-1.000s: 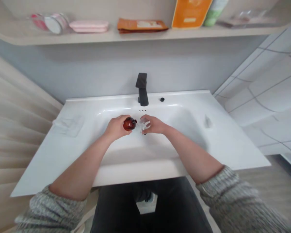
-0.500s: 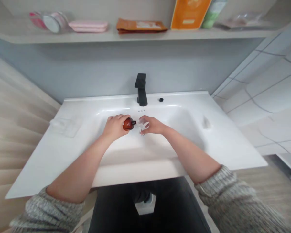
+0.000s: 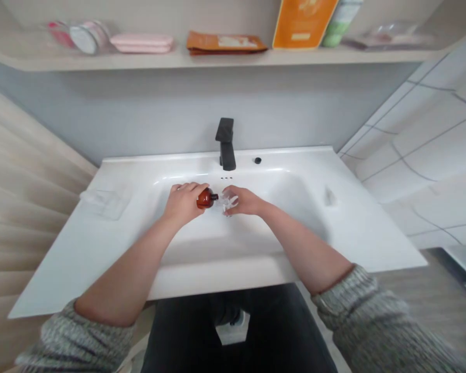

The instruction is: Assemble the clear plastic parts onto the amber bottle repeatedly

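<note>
My left hand (image 3: 183,203) is closed around a brown amber bottle (image 3: 204,198), which lies tilted on its side over the sink basin (image 3: 291,199). Its dark narrow neck points right, close to the mouth of a small clear cup (image 3: 227,201). That see-through cup sits in the curled fingers of my right hand (image 3: 248,201), with glare on its wall. Whether the neck touches the cup, or any liquid runs between them, I cannot tell.
A black faucet (image 3: 227,145) rises behind my hands, with a small black knob (image 3: 258,160) to its right. On the left counter lies a clear flat item (image 3: 104,204). The shelf (image 3: 225,61) above carries an orange pouch (image 3: 298,23), brown packets (image 3: 225,43) and a pink case (image 3: 142,43).
Both hands stay almost still over the basin, with the bottle neck held toward the cup. The view shifts very slightly.
</note>
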Demonstrator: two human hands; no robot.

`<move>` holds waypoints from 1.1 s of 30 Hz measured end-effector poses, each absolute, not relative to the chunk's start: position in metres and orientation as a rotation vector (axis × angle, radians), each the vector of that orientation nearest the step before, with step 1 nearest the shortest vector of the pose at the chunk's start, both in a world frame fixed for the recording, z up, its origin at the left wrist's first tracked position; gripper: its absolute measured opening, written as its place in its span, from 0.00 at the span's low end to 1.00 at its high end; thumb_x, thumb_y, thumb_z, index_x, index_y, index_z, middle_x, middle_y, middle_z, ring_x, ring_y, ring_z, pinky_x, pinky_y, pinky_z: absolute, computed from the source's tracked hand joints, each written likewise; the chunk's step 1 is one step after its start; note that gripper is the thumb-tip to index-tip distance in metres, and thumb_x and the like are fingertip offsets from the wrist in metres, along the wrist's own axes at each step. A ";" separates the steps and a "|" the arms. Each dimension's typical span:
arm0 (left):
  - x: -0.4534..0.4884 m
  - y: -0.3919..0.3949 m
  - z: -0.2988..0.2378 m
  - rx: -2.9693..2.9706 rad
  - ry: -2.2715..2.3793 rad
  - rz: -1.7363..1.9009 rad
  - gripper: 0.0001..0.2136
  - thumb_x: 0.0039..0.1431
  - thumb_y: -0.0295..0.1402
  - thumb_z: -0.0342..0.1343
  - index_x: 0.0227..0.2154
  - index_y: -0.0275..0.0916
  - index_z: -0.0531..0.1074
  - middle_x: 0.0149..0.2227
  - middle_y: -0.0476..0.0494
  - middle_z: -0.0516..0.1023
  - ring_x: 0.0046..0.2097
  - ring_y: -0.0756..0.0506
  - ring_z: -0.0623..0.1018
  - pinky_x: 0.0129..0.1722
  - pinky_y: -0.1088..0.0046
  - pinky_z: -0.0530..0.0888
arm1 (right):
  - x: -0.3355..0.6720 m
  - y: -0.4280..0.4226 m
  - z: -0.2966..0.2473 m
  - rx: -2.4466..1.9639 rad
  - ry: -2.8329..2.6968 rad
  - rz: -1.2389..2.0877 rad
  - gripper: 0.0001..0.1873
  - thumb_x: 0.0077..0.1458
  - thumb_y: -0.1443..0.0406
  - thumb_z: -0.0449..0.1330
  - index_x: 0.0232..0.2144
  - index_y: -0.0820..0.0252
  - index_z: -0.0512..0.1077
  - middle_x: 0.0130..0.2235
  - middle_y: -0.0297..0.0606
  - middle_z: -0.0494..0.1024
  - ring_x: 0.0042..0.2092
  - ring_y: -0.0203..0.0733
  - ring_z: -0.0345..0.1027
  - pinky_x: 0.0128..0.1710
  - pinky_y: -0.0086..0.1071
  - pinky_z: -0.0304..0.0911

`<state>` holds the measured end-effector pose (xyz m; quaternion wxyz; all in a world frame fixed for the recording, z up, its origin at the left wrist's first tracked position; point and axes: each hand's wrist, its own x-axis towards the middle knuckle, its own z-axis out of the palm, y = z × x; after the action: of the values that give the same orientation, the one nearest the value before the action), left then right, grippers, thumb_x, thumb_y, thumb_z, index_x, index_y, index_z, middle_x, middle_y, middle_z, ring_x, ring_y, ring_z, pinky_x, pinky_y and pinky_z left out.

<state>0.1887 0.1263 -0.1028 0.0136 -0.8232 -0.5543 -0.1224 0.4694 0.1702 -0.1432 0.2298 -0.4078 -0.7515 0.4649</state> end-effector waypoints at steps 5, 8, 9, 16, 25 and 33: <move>0.189 0.126 -0.102 -2.549 -1.714 -0.378 0.30 0.58 0.31 0.66 0.65 0.50 0.75 0.60 0.40 0.84 0.61 0.32 0.81 0.63 0.51 0.66 | 0.469 0.170 -0.143 -1.134 -2.068 1.278 0.37 0.44 0.62 0.83 0.56 0.51 0.76 0.53 0.38 0.84 0.49 0.48 0.80 0.49 0.38 0.77; 0.189 0.126 -0.102 -2.553 -1.698 -0.378 0.31 0.57 0.31 0.66 0.65 0.50 0.75 0.60 0.40 0.83 0.61 0.32 0.81 0.63 0.51 0.66 | 0.469 0.170 -0.142 -1.140 -2.071 1.270 0.38 0.44 0.63 0.83 0.56 0.51 0.76 0.54 0.39 0.84 0.49 0.47 0.80 0.50 0.39 0.77; 0.188 0.126 -0.102 -2.555 -1.695 -0.377 0.31 0.58 0.31 0.66 0.65 0.50 0.75 0.60 0.40 0.83 0.61 0.32 0.81 0.63 0.51 0.66 | 0.469 0.170 -0.142 -1.140 -2.070 1.268 0.38 0.44 0.62 0.83 0.56 0.51 0.76 0.54 0.39 0.84 0.49 0.48 0.80 0.51 0.39 0.77; 0.188 0.126 -0.103 -2.552 -1.700 -0.375 0.31 0.58 0.31 0.66 0.66 0.51 0.75 0.61 0.38 0.83 0.62 0.30 0.80 0.64 0.49 0.65 | 0.469 0.168 -0.139 -1.124 -2.058 1.269 0.36 0.45 0.63 0.82 0.56 0.52 0.76 0.54 0.40 0.84 0.52 0.49 0.80 0.53 0.41 0.77; 0.188 0.126 -0.101 -2.539 -1.705 -0.373 0.32 0.57 0.29 0.65 0.66 0.52 0.75 0.61 0.39 0.83 0.62 0.31 0.80 0.64 0.49 0.65 | 0.469 0.168 -0.138 -1.159 -2.055 1.306 0.37 0.46 0.62 0.82 0.56 0.52 0.75 0.53 0.39 0.84 0.48 0.47 0.81 0.50 0.39 0.77; 0.189 0.125 -0.099 -2.542 -1.706 -0.351 0.31 0.58 0.30 0.65 0.66 0.51 0.74 0.61 0.38 0.83 0.62 0.30 0.80 0.65 0.48 0.65 | 0.469 0.169 -0.139 -1.156 -2.077 1.259 0.35 0.45 0.62 0.82 0.55 0.51 0.76 0.53 0.38 0.85 0.50 0.48 0.81 0.53 0.40 0.75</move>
<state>0.1891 0.1250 -0.0988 0.0303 -0.8246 -0.5534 -0.1139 0.4689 0.1690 -0.1385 0.2238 -0.4189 -0.7525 0.4563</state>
